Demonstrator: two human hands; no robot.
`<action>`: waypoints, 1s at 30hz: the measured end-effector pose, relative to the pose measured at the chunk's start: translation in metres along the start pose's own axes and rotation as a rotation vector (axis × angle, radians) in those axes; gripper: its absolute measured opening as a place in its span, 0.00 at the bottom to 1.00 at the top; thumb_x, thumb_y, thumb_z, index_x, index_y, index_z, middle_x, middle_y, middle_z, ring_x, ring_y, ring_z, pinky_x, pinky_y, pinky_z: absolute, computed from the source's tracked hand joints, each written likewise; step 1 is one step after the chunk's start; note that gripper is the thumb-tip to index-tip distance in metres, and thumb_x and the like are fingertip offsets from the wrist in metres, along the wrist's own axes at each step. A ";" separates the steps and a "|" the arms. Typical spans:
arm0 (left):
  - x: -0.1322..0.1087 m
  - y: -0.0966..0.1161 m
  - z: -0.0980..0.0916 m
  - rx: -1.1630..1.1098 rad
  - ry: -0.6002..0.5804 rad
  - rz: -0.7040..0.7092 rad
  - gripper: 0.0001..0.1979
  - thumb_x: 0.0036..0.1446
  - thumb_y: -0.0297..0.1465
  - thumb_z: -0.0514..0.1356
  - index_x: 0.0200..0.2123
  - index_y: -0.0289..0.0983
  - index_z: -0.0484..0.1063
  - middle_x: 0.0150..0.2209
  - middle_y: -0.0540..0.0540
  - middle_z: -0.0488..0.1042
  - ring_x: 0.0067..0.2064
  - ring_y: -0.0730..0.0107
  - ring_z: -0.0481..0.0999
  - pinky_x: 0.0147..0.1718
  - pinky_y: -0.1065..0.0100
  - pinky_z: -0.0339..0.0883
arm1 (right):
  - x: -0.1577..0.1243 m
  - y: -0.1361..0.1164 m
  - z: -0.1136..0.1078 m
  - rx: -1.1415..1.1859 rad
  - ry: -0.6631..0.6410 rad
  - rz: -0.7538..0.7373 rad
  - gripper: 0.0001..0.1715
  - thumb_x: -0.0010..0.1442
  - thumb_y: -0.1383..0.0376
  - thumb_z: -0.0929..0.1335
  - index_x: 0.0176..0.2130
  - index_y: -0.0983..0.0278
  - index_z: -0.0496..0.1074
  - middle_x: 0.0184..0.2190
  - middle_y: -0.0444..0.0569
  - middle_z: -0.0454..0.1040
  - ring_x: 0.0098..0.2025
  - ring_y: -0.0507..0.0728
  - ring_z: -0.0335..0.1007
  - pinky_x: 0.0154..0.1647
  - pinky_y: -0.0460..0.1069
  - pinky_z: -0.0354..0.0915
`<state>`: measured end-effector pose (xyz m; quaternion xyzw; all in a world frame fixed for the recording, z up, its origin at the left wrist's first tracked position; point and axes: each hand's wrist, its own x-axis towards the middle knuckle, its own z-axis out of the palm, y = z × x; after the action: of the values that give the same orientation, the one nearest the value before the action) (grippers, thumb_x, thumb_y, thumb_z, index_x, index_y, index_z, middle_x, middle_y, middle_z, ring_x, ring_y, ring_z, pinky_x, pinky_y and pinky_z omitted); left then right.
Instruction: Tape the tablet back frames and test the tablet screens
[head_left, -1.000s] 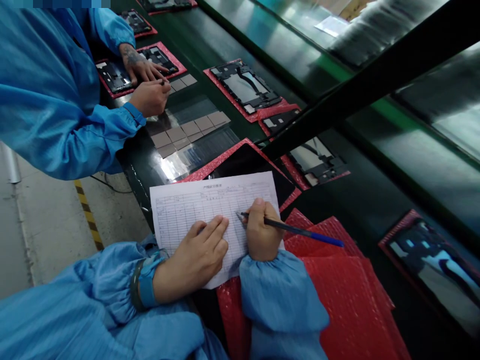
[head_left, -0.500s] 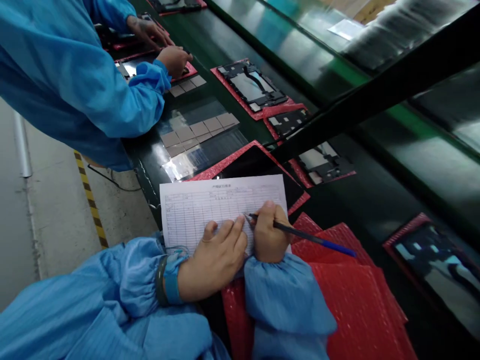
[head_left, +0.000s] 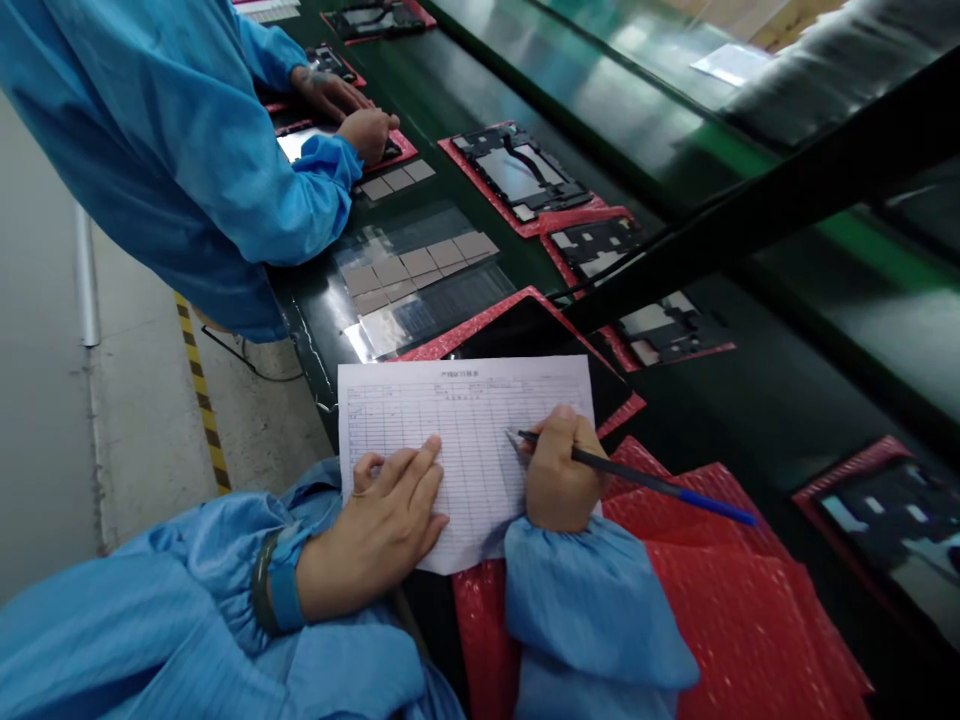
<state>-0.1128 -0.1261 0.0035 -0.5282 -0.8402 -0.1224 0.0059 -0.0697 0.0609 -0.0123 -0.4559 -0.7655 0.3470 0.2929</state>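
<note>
Currently writing on a white printed paper form point(head_left: 465, 420) ruled in a fine grid. Judged step: entering a value in a row right of the form's middle.

Noted right hand point(head_left: 559, 475) at the form's right edge, clenched round a slim dark pen with a blue end point(head_left: 645, 482). Tip down on the form, barrel slanting off past the right edge, wrist and blue cuff resting below the form's lower right corner.

Noted left hand point(head_left: 375, 525) on the form's lower left part, palm down, fingers spread flat, grasping nothing, only pressing the paper.

Found form lying partly over a dark flat panel in red bubble wrap point(head_left: 540, 335) at its top edge, and over a pile of red bubble-wrap sheets point(head_left: 712, 600) at its lower right.

Judged need for further strokes: soft, uneven backing, so firm pinning by the flat hand and light pen pressure.

Seen beyond the form's top left: grey square pads on a clear sheet point(head_left: 420, 265), then a co-worker's hands point(head_left: 360, 125) on another red-wrapped panel; grip there too small to tell.
</note>
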 end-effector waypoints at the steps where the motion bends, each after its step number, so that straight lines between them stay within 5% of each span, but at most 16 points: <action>1: -0.002 -0.001 0.000 -0.004 0.007 -0.009 0.16 0.62 0.35 0.52 0.50 0.34 0.67 0.61 0.41 0.65 0.53 0.56 0.66 0.46 0.57 0.56 | 0.000 0.000 0.000 0.000 -0.001 0.006 0.24 0.61 0.49 0.57 0.22 0.60 0.61 0.14 0.43 0.64 0.21 0.53 0.62 0.27 0.50 0.59; 10: -0.016 -0.011 -0.001 -0.017 0.088 -0.040 0.15 0.61 0.27 0.51 0.50 0.30 0.66 0.58 0.36 0.68 0.51 0.54 0.67 0.45 0.54 0.55 | 0.002 -0.001 0.000 0.042 0.013 0.039 0.24 0.61 0.49 0.58 0.22 0.60 0.62 0.14 0.43 0.65 0.19 0.53 0.61 0.24 0.49 0.59; 23: -0.030 -0.017 0.000 -0.021 0.025 -0.122 0.15 0.62 0.29 0.51 0.50 0.31 0.66 0.61 0.35 0.65 0.52 0.53 0.67 0.46 0.52 0.56 | 0.004 0.002 0.000 0.074 0.021 0.056 0.26 0.60 0.47 0.59 0.22 0.61 0.63 0.14 0.42 0.64 0.18 0.52 0.61 0.22 0.48 0.59; 27: -0.036 -0.021 -0.001 -0.022 0.010 -0.111 0.21 0.62 0.37 0.53 0.53 0.29 0.65 0.62 0.32 0.62 0.56 0.51 0.64 0.49 0.52 0.55 | 0.002 0.004 0.000 0.160 0.009 0.032 0.30 0.59 0.42 0.58 0.22 0.62 0.63 0.14 0.41 0.64 0.17 0.51 0.60 0.19 0.47 0.57; 30: -0.033 -0.024 0.001 -0.031 0.017 0.106 0.33 0.59 0.48 0.52 0.61 0.32 0.58 0.64 0.36 0.58 0.64 0.49 0.54 0.56 0.50 0.47 | 0.002 0.007 0.002 0.274 -0.037 -0.001 0.35 0.55 0.36 0.57 0.22 0.63 0.64 0.14 0.41 0.64 0.15 0.50 0.59 0.17 0.46 0.56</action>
<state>-0.1198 -0.1648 -0.0073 -0.5710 -0.8089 -0.1393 0.0116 -0.0683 0.0649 -0.0187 -0.4047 -0.7166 0.4563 0.3384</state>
